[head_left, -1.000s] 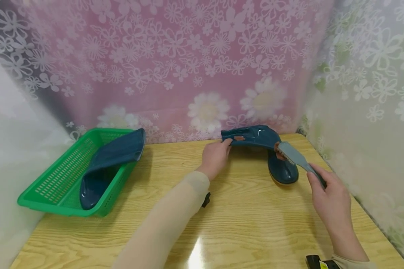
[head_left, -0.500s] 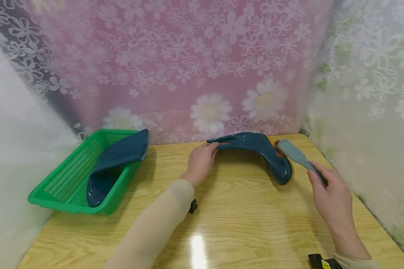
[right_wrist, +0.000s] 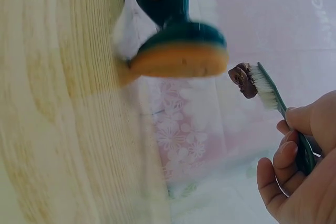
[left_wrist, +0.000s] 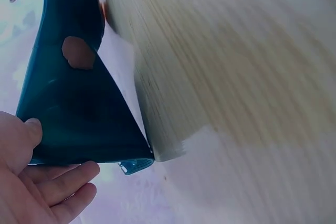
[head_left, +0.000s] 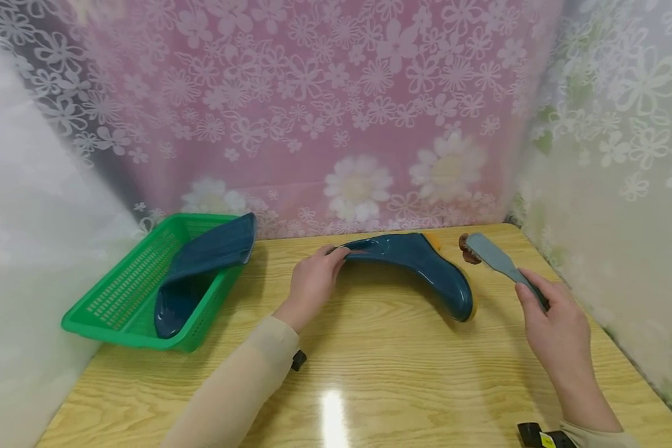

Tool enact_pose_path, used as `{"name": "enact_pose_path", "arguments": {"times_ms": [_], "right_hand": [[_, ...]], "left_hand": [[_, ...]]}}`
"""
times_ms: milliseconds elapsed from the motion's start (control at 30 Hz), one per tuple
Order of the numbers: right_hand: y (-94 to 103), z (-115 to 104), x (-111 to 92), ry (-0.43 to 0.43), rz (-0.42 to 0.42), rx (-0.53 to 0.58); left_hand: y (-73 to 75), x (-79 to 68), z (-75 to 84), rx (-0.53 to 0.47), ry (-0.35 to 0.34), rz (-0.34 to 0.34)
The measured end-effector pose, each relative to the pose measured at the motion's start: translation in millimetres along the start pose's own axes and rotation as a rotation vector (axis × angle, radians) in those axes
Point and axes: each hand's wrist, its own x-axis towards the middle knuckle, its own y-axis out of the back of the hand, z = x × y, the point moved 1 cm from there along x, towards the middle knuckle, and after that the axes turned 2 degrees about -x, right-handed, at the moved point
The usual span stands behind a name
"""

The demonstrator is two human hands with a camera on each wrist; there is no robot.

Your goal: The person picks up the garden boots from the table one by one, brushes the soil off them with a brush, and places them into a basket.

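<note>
A dark blue rubber boot (head_left: 409, 252) lies on its side over the table, its orange sole (right_wrist: 181, 60) showing in the right wrist view. My left hand (head_left: 313, 277) pinches the boot's top edge, thumb on one face and fingers beneath. A brown patch (left_wrist: 79, 53) marks the shaft in the left wrist view. To the right, my right hand (head_left: 557, 326) grips the handle of a grey-green brush (head_left: 493, 254). A brown clump (right_wrist: 243, 81) clings to its pale bristles, apart from the boot.
At the left, a green plastic basket (head_left: 112, 339) holds a second blue boot (head_left: 207, 249), its shaft leaning over the rim. A floral curtain (head_left: 291, 124) hangs behind the wooden table (head_left: 392, 373), with another pale curtain (head_left: 621, 186) along the right.
My left hand has drawn the boot leftward and turned it, so its toe angles down to the right. The brush, against the boot a second ago, is now separate from it.
</note>
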Motion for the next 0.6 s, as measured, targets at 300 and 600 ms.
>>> {"name": "enact_pose_path", "arguments": {"times_ms": [300,600], "right_hand": [[-4.2,0.1,1.8,-0.008,-0.028,-0.006],[-10.2,1.6,4.1,-0.018,-0.068,-0.009]], "left_hand": [[26.0,-32.6,-29.0,-0.048,0.034,-0.040],[43.1,-61.1,-45.4,-0.085,0.046,-0.107]]}}
